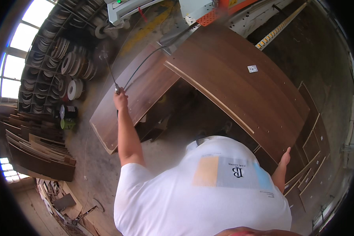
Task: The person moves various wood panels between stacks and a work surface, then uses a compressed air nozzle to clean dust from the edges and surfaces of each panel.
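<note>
I watch the left hand (121,98) grip a silver, thin-nosed metal tool (117,89), the right hand (285,157), hold unclear, at the corner of a brown rectangular panel (240,88) bearing a white printed label (252,69).

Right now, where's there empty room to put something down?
The big brown panel looks bare between its white label and the pale strip. So does the left panel, between the left forearm and the panel's pale end. Crowded: far left, the rack of reels and stacked boards.
</note>
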The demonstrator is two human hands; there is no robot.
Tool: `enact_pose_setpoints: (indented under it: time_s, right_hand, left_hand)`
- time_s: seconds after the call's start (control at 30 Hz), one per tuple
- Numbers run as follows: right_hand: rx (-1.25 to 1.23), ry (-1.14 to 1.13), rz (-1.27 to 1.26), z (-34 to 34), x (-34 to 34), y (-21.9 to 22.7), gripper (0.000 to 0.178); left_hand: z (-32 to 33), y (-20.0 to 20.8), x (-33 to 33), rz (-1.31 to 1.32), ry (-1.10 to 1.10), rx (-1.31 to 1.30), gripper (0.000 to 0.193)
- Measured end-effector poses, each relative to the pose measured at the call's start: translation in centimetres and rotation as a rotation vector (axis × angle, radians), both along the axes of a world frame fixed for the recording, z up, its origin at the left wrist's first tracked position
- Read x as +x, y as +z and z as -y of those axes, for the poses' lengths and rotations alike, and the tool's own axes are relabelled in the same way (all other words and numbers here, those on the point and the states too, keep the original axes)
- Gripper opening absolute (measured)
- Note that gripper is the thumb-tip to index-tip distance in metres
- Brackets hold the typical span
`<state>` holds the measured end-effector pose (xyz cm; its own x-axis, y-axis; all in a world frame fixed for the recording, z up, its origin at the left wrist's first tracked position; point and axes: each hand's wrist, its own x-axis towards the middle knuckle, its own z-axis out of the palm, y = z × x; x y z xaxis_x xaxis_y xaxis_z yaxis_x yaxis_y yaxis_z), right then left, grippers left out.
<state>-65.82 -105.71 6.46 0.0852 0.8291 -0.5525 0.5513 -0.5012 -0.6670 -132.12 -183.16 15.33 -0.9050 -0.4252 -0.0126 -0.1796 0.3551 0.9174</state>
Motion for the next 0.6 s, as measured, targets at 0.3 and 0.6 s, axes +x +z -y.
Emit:
enact_pose_setpoints:
  time_s: [0.3,0.6]
  right_hand:
    - [0.037,0.012,0.085,12.4,-3.6,4.2,0.085]
    - [0.057,-0.044,0.065,15.1,-7.0,6.2,0.08]
  left_hand:
    - [-21.0,2.5,11.9,0.494,-0.492,0.324,0.039]
    - [-33.7,-0.7,20.5,0.538,-0.553,0.7,0.042]
